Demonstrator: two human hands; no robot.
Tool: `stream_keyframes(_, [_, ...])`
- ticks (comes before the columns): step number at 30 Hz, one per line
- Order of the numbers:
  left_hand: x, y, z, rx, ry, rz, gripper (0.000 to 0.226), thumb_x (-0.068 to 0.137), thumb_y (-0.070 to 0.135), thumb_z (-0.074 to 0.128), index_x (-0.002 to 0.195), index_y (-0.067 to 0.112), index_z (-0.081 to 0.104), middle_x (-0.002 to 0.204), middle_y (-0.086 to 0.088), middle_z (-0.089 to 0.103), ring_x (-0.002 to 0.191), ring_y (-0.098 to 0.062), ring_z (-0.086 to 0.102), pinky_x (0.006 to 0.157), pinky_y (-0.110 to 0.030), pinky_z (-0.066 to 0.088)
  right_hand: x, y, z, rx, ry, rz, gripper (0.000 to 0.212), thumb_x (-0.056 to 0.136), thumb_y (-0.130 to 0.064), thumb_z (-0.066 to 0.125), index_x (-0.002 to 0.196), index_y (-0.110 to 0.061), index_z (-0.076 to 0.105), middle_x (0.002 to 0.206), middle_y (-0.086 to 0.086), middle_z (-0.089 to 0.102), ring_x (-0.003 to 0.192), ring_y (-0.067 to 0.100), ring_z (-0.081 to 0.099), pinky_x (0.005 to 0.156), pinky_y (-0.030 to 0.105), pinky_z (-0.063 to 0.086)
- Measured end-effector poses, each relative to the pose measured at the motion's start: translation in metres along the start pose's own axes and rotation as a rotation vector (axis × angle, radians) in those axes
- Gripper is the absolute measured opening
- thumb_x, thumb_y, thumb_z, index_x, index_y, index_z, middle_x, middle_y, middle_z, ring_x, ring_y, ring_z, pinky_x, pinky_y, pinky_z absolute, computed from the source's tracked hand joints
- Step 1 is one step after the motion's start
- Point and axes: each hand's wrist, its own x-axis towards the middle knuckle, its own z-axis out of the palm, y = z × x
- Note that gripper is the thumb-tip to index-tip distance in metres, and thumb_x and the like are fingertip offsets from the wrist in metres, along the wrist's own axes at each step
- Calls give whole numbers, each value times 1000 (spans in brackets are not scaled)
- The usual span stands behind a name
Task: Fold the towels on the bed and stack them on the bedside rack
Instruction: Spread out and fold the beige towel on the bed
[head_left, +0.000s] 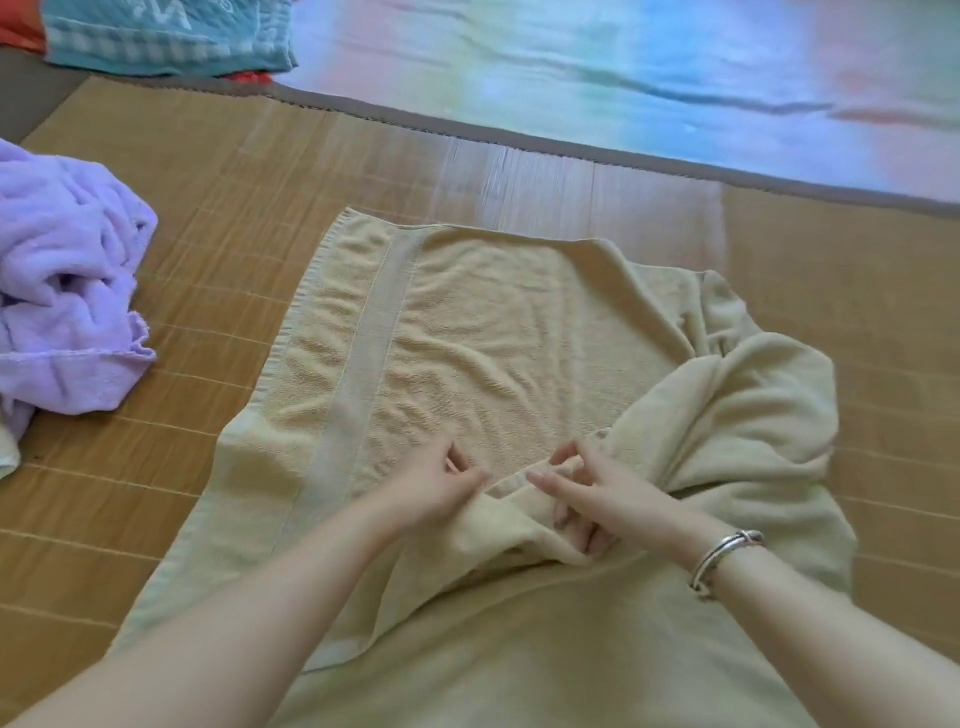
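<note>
A large cream towel (498, 332) lies spread on the bamboo mat (249, 197), flat on its left part and bunched up at the right. My left hand (441, 486) pinches a fold of its near edge. My right hand (597, 499), with a silver bracelet on the wrist, grips the same raised fold just to the right; its lower fingers are tucked under the cloth. The two hands are almost touching. A crumpled lilac towel (67, 280) sits at the left edge of the mat. A teal patterned towel (166, 36) lies at the top left.
A pastel rainbow sheet (649, 73) covers the bed beyond the mat's grey border. Something red-orange (21, 26) shows at the top left corner beside the teal towel. A bit of white cloth (8, 452) peeks from under the lilac towel. No rack is in view.
</note>
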Motion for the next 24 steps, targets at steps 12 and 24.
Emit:
stream_keyframes(12, [7, 26, 31, 225, -51, 74, 23, 76, 31, 69, 63, 21, 54, 62, 7, 56, 62, -12, 53, 59, -26, 40, 15, -10, -13, -1194, 379, -184, 32, 88, -12, 52, 119, -18, 49, 125, 5, 48, 120, 26, 44, 91, 33, 37])
stream_keyframes(24, [-3, 27, -7, -222, 222, 358, 25, 88, 10, 53, 69, 18, 39, 64, 4, 41, 57, -10, 36, 54, -22, 29, 39, -45, -39, -857, 413, -82, 19, 84, -10, 46, 100, -19, 47, 107, 10, 55, 96, 32, 60, 67, 33, 41])
